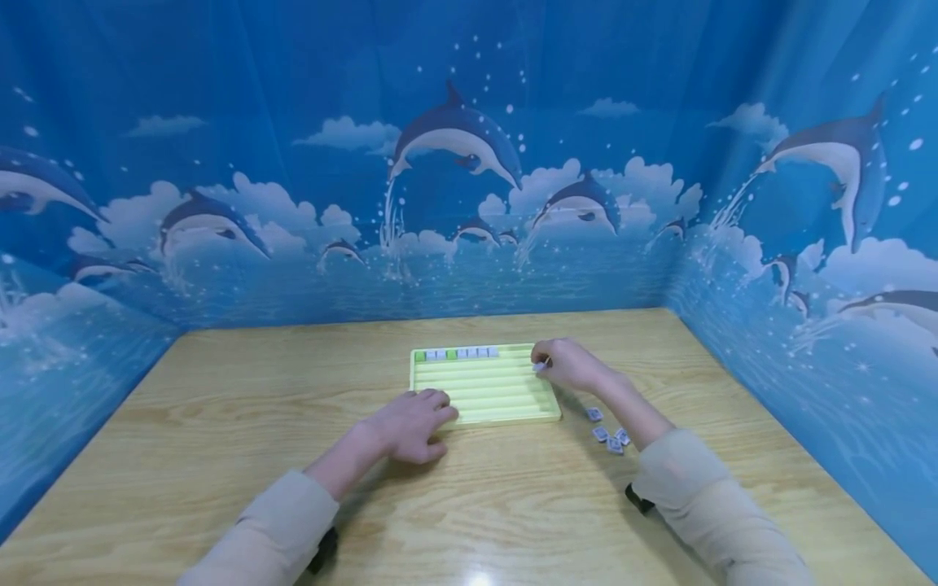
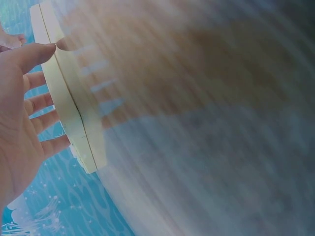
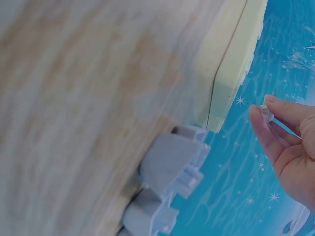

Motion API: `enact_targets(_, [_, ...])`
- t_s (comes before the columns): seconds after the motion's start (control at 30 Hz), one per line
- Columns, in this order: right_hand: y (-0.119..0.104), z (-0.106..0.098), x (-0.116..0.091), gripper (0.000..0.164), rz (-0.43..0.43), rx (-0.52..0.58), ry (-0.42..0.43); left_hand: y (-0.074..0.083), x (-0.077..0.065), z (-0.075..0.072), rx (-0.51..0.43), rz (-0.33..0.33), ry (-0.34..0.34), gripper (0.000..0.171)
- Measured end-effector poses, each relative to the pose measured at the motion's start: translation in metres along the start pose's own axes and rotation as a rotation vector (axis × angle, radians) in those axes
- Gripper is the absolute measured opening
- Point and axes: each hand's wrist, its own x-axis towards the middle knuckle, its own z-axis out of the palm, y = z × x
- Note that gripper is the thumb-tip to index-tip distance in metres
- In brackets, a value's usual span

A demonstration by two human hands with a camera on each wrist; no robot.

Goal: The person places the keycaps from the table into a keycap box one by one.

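Observation:
A pale green ridged tray lies on the table, with a row of small white and green tiles along its far edge. My left hand rests at the tray's near left corner, its fingers spread over the edge. In the left wrist view the thumb is by the tray's front wall. Above the tray's right side, my right hand pinches a small white tile between thumb and fingertips. The tile's face is hidden.
Several loose white tiles lie right of the tray, below the right forearm; up close these pieces show stubby projections. A blue dolphin-print curtain stands behind and beside the wooden table.

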Motion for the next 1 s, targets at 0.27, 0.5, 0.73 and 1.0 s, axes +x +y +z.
enact_targets(0.27, [-0.005, 0.002, 0.005, 0.015, -0.023, 0.008, 0.034, 0.000, 0.000, -0.001, 0.000, -0.002, -0.004, 0.052])
enact_targets(0.5, [-0.006, 0.005, 0.009, 0.012, -0.043, 0.009, 0.033, 0.001, 0.000, -0.003, 0.006, -0.002, -0.005, 0.053])
enact_targets(0.73, [-0.006, 0.006, 0.012, 0.008, -0.052, 0.005, 0.027, 0.000, 0.000, -0.002, 0.018, 0.007, 0.004, 0.052])
enact_targets(1.0, [-0.007, 0.006, 0.018, 0.030, -0.001, 0.036, 0.014, 0.000, 0.000, -0.001, 0.005, 0.000, -0.002, 0.053])
